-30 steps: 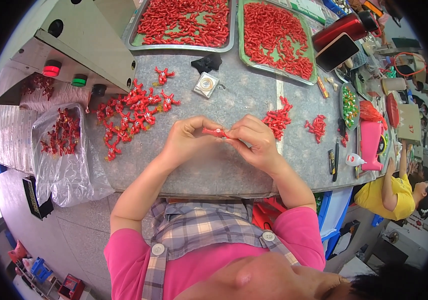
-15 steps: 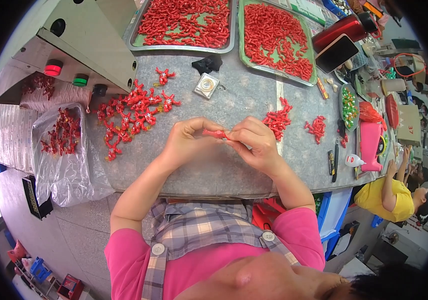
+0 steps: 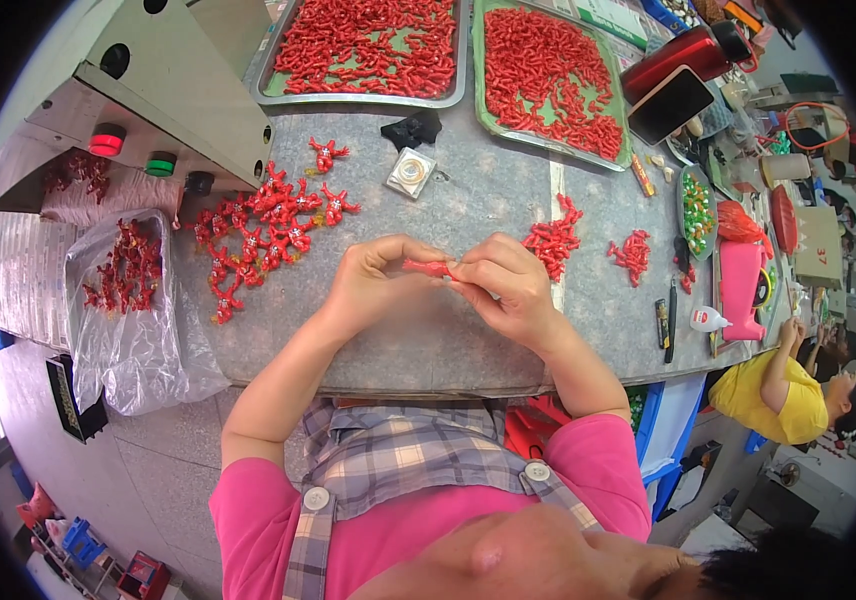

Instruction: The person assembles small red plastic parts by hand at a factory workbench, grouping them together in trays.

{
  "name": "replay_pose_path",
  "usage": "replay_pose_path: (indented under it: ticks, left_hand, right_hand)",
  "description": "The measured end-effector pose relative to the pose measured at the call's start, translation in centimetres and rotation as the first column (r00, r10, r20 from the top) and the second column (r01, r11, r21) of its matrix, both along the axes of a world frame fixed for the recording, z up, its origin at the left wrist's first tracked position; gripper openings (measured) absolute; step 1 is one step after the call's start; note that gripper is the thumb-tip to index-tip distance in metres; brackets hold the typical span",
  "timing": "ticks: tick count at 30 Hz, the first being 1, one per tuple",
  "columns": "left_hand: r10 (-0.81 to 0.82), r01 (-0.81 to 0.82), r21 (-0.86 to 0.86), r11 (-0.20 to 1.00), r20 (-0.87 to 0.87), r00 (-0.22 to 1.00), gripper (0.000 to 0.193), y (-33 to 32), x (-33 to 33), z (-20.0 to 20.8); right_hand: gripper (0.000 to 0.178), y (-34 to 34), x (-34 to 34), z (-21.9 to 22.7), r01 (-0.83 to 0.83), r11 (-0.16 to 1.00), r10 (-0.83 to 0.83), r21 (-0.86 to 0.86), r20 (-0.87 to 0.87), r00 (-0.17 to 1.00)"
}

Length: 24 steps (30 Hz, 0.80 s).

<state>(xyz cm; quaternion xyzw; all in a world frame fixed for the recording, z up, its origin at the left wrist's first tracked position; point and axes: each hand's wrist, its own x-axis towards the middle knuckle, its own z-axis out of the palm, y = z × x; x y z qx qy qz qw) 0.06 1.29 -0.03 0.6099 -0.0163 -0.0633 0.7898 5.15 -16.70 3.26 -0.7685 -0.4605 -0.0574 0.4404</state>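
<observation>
Between my two hands is a small red figure piece (image 3: 428,268), held over the near middle of the table. My left hand (image 3: 376,275) pinches its left end, and my right hand (image 3: 504,285) pinches its right end with thumb and forefinger. Fingers hide much of the piece. To the left lies a spread of red figures (image 3: 266,225) with white and yellow details. Right of my right hand sits a pile of small red pieces (image 3: 554,240), with a smaller red heap (image 3: 632,257) beyond it.
Two trays, the left one with a metal rim (image 3: 368,101), hold many red pieces at the back. A machine with red and green buttons (image 3: 106,139) stands at left, above a clear plastic bag (image 3: 128,345). Far right are a phone (image 3: 670,104), a glue bottle (image 3: 708,319) and a co-worker in yellow (image 3: 768,395).
My hands and the red piece stay almost in place. The whole view shifts very slightly. At the far right, the co-worker's arm has moved.
</observation>
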Motion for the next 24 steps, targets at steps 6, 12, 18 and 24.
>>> replay_pose_path:
  ticks: [6, 12, 18, 24]
  left_hand:
    - [0.01, -0.033, 0.142, 0.989, 0.157, 0.988, 0.016, 0.1, -0.2, 0.4]
    - [0.022, -0.204, 0.325, 0.924, 0.486, 0.874, 0.021, 0.1, -0.1, 0.7]
    - [-0.01, -0.281, 0.393, 0.876, 0.596, 0.803, 0.022, 0.3, 0.1, 1.1]
    - [0.19, -0.316, 0.483, 0.817, 0.293, 0.937, 0.022, 4.1, -2.4, 0.5]
  right_hand:
    - [0.022, 0.0, -0.2, -0.3, 0.014, 0.999, -0.022, 0.046, 0.176, 0.984]
    - [0.027, -0.1, -0.3, -0.1, 0.029, 0.995, -0.06, 0.095, 0.35, 0.935]
    - [0.03, -0.5, 0.1, 0.2, 0.033, 0.998, -0.052, 0.062, 0.335, 0.941]
    - [0.033, -0.7, 1.1, -0.2, 0.067, 0.997, -0.075, 0.043, 0.208, 0.975]
